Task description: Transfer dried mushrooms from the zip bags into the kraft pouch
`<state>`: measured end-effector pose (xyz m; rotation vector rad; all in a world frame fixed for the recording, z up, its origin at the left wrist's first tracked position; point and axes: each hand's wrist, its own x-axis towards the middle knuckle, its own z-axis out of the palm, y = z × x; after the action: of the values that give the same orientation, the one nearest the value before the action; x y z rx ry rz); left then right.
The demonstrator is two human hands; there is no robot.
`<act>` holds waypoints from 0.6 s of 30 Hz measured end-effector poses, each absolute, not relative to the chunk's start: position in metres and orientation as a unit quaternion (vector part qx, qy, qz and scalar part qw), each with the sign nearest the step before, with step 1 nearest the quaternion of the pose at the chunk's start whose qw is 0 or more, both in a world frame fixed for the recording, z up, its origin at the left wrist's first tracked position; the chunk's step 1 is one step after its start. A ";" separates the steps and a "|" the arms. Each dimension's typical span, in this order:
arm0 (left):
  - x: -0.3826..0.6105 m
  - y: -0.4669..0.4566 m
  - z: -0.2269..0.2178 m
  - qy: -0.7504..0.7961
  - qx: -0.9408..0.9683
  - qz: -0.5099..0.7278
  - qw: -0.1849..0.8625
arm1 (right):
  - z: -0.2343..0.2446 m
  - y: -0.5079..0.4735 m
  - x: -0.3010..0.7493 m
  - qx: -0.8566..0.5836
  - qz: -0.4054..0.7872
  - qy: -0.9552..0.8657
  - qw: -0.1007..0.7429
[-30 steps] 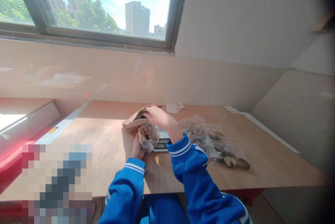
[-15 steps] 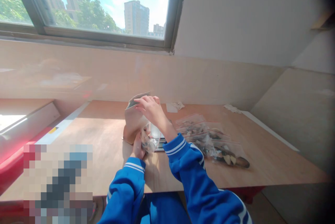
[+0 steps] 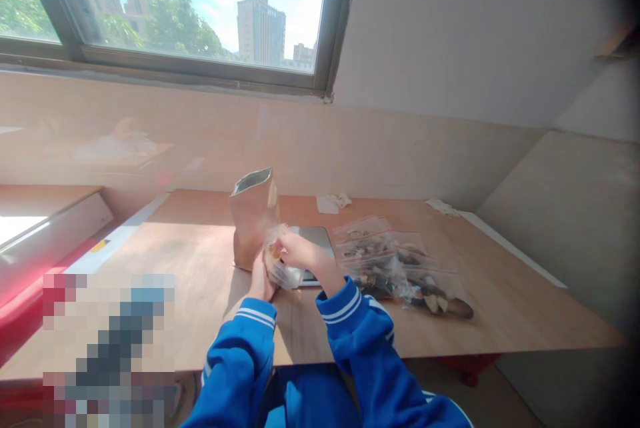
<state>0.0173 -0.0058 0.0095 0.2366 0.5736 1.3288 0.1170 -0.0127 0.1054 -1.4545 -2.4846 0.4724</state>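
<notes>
A brown paper bag [image 3: 250,225] stands upright on the table, its mouth open at the top. Just in front of it, my left hand [image 3: 261,279] is wrapped round a clear plastic bag [image 3: 286,275]. The fingers of my right hand [image 3: 300,251] are bent together at the mouth of that plastic bag, beside something small and yellow-orange. What they pinch is hidden. Behind my right hand lies a flat silver scale [image 3: 320,238], partly covered by the hand and the plastic bag.
Several zip bags [image 3: 395,255] holding dark and pale dried pieces lie on the right of the wooden table [image 3: 185,295]. White paper scraps [image 3: 333,203] rest near the wall. A pixelated patch covers the lower left. A window is above.
My right hand has come down from the paper bag's mouth to the clear plastic bag. The paper bag now stands straighter. My left hand stays on the plastic bag.
</notes>
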 end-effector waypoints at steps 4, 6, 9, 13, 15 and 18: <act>0.017 -0.005 0.007 0.256 0.125 0.630 0.723 | 0.086 -0.010 0.106 -0.516 0.074 -0.841 0.149; 0.017 -0.004 0.005 0.252 0.128 0.632 0.722 | 0.081 -0.010 0.106 -0.505 0.064 -0.848 0.151; 0.017 -0.003 0.002 0.253 0.126 0.626 0.727 | 0.077 -0.011 0.107 -0.503 0.068 -0.852 0.133; 0.017 -0.004 0.003 0.256 0.131 0.617 0.733 | 0.081 -0.011 0.106 -0.506 0.084 -0.853 0.098; 0.017 -0.006 0.007 0.261 0.151 0.627 0.719 | 0.082 -0.011 0.103 -0.492 0.103 -0.861 0.076; 0.016 -0.010 0.014 0.296 0.206 0.659 0.660 | 0.082 -0.012 0.100 -0.477 0.129 -0.868 0.048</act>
<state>0.0162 -0.0099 0.0140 0.4650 0.6694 1.4913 0.1002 -0.0121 0.0825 -1.4558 -2.6465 0.3945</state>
